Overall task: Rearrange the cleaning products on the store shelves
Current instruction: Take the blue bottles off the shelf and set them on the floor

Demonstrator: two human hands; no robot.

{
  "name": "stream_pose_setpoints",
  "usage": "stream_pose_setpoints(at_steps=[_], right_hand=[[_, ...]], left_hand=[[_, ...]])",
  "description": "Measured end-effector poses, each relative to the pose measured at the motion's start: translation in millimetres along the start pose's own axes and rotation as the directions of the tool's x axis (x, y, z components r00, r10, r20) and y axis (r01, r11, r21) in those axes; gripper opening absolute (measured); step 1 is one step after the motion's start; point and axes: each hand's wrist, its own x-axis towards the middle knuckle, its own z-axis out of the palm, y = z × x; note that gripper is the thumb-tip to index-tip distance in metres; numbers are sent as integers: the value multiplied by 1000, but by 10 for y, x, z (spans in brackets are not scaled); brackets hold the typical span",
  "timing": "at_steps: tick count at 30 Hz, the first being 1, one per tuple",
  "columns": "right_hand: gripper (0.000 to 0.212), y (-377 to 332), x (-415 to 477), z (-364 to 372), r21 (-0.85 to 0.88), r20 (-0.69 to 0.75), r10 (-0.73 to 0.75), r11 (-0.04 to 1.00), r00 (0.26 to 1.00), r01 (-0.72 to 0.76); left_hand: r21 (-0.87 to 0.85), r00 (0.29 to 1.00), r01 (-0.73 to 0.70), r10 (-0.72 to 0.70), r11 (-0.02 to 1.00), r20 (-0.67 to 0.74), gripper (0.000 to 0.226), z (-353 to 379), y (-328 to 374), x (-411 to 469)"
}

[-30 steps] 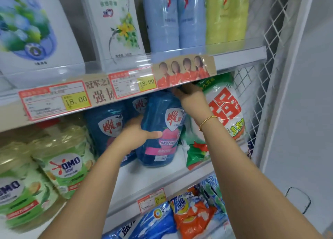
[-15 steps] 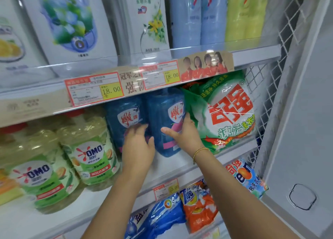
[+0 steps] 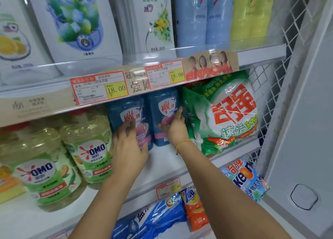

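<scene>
Looks like squaring up two blue bottles. Directly left of green bag (image 3: 230, 116), same shelf (image 3: 162, 161): right bottle (image 3: 162, 105), upright, long axis vertical. Wedged between bag and that bottle: right hand (image 3: 173, 130), thumb on bottle front, index straight up the bag-side edge, other fingers hidden. Gripping or just pushing, cannot tell. One place further left of bag: left bottle (image 3: 126, 110), with left hand (image 3: 129, 148) flat on its front, fingers spread, clasping nothing. Nearer for any shove away from bag: right hand. Main obstruction: bag crowding that edge. Further left, green jugs (image 3: 90, 154) limiting sideways room. Price strip (image 3: 137, 87) low overhead.
</scene>
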Motion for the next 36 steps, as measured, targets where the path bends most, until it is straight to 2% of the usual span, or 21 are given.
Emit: stream_pose_setpoints(at_steps=[2, 4, 6, 7, 9, 11, 13, 16, 17, 19, 21, 23, 25, 27, 31, 34, 36], right_hand=[[92, 12, -41, -107, -134, 58, -25, 990, 998, 33], [65, 19, -137, -319, -333, 162, -59, 936, 985, 111], [31, 30, -313, -593, -405, 252, -152, 880, 956, 247], [22, 59, -424, -736, -402, 286, -212, 859, 935, 317], [28, 173, -665, -1049, -383, 287, -304, 833, 909, 399], [32, 381, -917, -1392, -387, 268, -314, 831, 911, 400], [37, 703, -1158, -1677, -446, 264, -220, 835, 939, 321], [33, 1462, -1420, -1948, -606, 161, 62, 794, 985, 49], [34, 1742, -1502, -2003, -665, 111, 182, 744, 977, -63], [60, 2232, -1695, -2072, -758, 58, 411, 611, 910, -228], [79, 2604, -1919, -2067, -768, 83, 548, 567, 832, -297], [69, 2856, -2145, -1989, -713, 104, 569, 614, 816, -338], [53, 3052, -2301, -1896, -612, 64, 499, 703, 864, -361], [47, 3172, -2348, -1829, -512, -8, 451, 765, 892, -391], [38, 3308, -2291, -1753, -453, -95, 418, 790, 903, -413], [35, 3369, -2256, -1720, -416, -143, 399, 806, 906, -421], [34, 3355, -2230, -1719, -416, -166, 402, 799, 900, -434]], left_hand=[[-86, 1000, -5, 4, 996, -6, 61, -8, 36, -49], [-199, 1000, -20, 21, 980, 4, 39, -4, 86, -162], [-295, 996, -76, 89, 953, 32, 11, 42, 163, -348], [-336, 988, -111, 140, 935, 63, 16, 84, 224, -483], [-419, 948, -165, 261, 893, 183, 31, 195, 377, -821], [-514, 875, -167, 367, 842, 317, 33, 384, 524, -1182], [-576, 816, -97, 397, 812, 421, 29, 667, 640, -1514], [-590, 717, 119, 342, 798, 607, 13, 1210, 779, -1909], [-552, 662, 192, 308, 811, 683, 19, 1404, 810, -2025], [-463, 530, 343, 238, 817, 814, 36, 1724, 877, -2231], [-405, 414, 568, 178, 716, 893, 48, 1941, 973, -2351], [-330, 326, 711, 124, 622, 937, 56, 2111, 1072, -2404], [-308, 286, 707, 141, 637, 948, 65, 2301, 1188, -2450], [-292, 250, 658, 164, 694, 954, 70, 2413, 1318, -2509], [-309, 190, 598, 244, 740, 951, 66, 2514, 1465, -2617], [-294, 160, 618, 249, 730, 955, 74, 2526, 1421, -2669], [-275, 145, 632, 238, 724, 960, 67, 2484, 1395, -2683]])
